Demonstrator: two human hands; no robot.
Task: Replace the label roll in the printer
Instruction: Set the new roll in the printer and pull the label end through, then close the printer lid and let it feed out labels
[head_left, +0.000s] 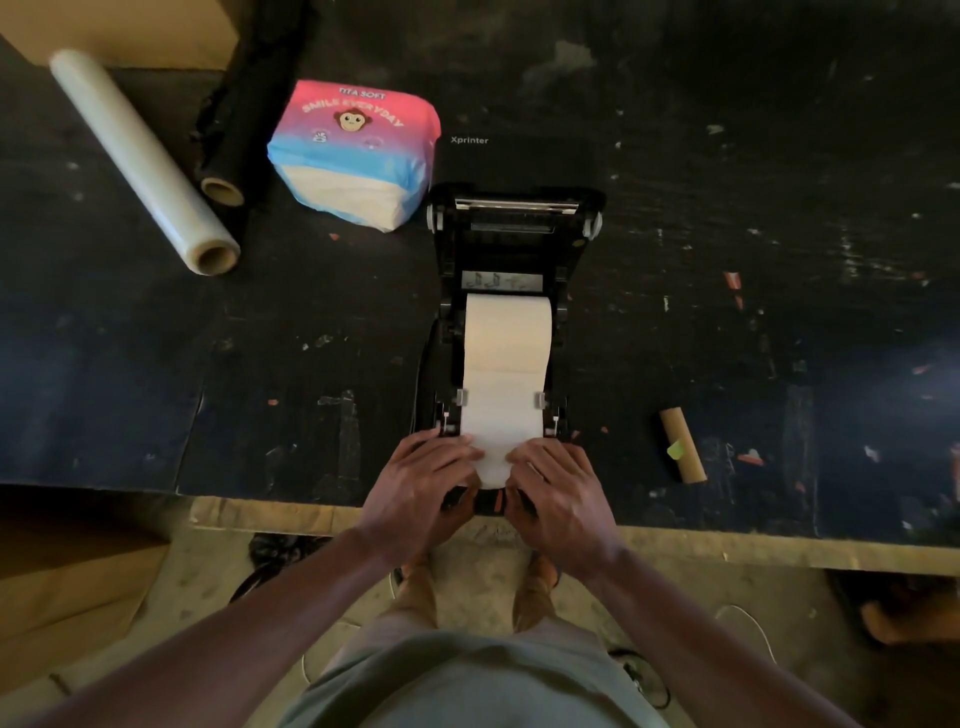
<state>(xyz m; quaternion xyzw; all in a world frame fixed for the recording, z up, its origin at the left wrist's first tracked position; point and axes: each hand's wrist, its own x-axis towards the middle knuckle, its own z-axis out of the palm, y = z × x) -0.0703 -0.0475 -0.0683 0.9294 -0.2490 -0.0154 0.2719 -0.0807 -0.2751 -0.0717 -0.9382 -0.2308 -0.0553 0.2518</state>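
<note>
A black label printer (511, 244) stands open at the table's front edge, its lid tipped back. A white label roll (506, 332) sits in the bay, and its paper strip (501, 415) runs toward me between two grey guides. My left hand (423, 483) and my right hand (558, 488) rest on the printer's front, one on each side of the strip. Fingertips of both hands press on the strip's free end. An empty cardboard core (683, 444) with a green sticker lies to the right of the printer.
The black worn table (311, 338) holds a clear film roll (143, 161), a black film roll (244, 119) and a pink-and-blue tissue pack (353, 150) at the back left. A black Xprinter box (519, 156) stands behind the printer. Cardboard boxes (67, 587) sit on the floor at left.
</note>
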